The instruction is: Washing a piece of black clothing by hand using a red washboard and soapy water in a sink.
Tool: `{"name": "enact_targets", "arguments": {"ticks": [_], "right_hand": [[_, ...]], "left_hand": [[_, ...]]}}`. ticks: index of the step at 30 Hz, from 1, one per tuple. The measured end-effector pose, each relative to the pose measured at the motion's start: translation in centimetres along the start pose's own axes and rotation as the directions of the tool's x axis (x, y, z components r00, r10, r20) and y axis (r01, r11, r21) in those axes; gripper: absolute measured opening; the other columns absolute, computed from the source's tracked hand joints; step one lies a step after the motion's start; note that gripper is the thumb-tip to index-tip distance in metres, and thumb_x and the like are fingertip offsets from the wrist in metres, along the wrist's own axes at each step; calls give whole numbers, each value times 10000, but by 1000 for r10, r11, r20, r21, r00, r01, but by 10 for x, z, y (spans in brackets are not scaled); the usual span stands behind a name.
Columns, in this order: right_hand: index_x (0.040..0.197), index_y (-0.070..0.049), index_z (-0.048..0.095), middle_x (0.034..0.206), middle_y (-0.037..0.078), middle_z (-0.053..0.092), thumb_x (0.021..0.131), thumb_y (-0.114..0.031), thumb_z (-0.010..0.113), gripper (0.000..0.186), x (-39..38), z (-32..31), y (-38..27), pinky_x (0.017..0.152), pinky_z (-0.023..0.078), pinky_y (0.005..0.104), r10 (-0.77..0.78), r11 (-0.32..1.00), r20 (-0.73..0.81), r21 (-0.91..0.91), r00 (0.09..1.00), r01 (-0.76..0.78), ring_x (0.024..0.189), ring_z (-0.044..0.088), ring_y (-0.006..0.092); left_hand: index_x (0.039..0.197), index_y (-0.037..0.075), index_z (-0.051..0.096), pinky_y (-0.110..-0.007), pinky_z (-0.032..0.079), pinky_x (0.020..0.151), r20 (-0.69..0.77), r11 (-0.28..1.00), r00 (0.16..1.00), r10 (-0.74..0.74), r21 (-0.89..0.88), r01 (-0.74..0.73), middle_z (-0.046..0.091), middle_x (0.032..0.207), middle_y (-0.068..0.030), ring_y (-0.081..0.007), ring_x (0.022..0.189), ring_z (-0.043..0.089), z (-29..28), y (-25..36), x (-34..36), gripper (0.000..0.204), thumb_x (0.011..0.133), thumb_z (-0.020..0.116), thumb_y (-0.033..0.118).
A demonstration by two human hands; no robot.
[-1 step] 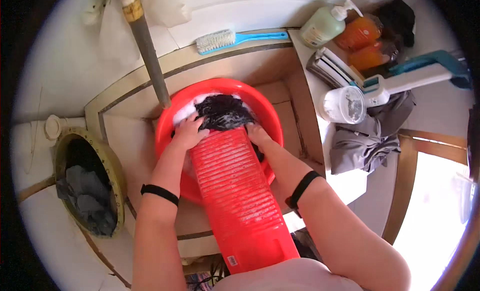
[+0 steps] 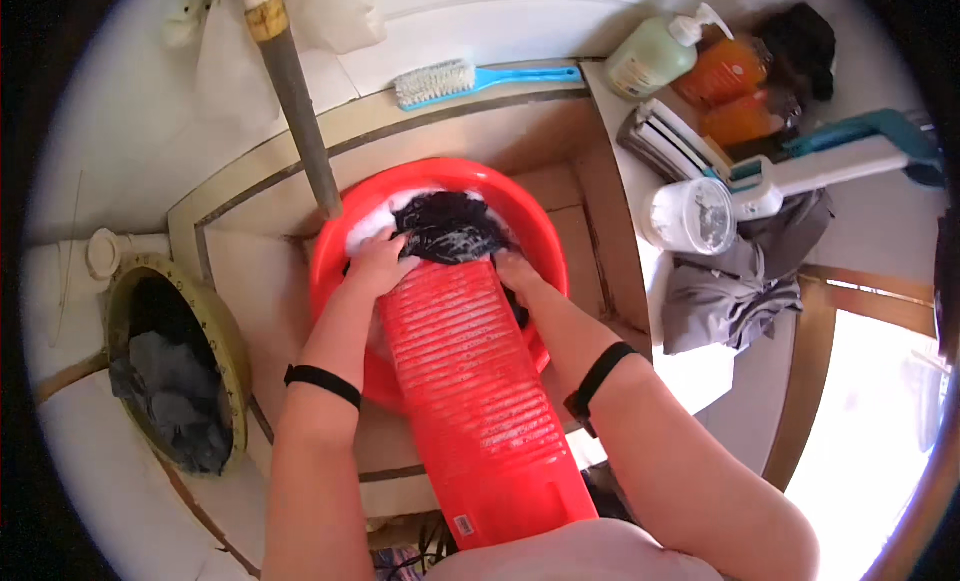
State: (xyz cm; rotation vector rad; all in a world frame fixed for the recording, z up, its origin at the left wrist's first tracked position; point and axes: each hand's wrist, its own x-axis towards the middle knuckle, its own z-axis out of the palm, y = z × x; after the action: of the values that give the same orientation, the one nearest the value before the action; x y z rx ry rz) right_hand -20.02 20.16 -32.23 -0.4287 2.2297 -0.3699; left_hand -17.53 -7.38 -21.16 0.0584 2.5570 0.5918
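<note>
A wet black cloth with white suds lies bunched at the top end of a red ridged washboard. The board slants out of a round red basin, and its lower end rests against my body. At the cloth's left edge, my left hand is closed on it, thumb along the board's side. My right hand grips the cloth at its right edge, its fingers partly hidden by cloth and board. White foam shows inside the basin behind my left hand.
The basin stands in a tiled sink. A blue scrub brush lies on the back ledge, beside a grey pipe. An olive basin with grey cloth is at left. On the right counter are a pump bottle, a tub and grey fabric.
</note>
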Motion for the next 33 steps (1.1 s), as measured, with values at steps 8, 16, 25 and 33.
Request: {"name": "enact_targets", "arguments": {"ticks": [8,16,25,33], "right_hand": [[1157,29,603,1142,232,627,868,-217,548,383,54,0,9,818,499,535,370,382,215,852,904,-359,1020,626,347],[1128,18,601,1096,264,618,898,-247,578,352,-86,-79,-64,894,474,440,19,854,-488,461,873,239,1043,596,429],[1194,-109,579,1230,187,563,789,-497,665,568,-65,-92,-116,1022,362,473,-566,793,-341,24,751,608,1173,491,383],[1266,-75,483,1184,180,513,714,-468,679,705,-217,-67,-118,872,391,503,-763,644,-213,-169,610,746,1091,492,378]], "left_hand": [[1026,25,689,-494,484,883,-19,953,954,-301,32,301,640,1115,-237,-370,1037,631,22,54,86,382,896,476,315],[1004,76,587,-505,438,820,-334,979,926,176,153,-131,567,1043,-132,-311,994,557,-20,71,-71,464,672,783,333],[1038,120,542,-474,404,874,-398,766,715,575,-47,-642,542,989,-118,-318,955,532,4,91,-121,487,655,785,297],[1314,52,450,-469,459,860,-371,888,863,343,-170,-427,546,1216,-206,-367,1081,563,-5,105,-187,869,565,811,305]]}}
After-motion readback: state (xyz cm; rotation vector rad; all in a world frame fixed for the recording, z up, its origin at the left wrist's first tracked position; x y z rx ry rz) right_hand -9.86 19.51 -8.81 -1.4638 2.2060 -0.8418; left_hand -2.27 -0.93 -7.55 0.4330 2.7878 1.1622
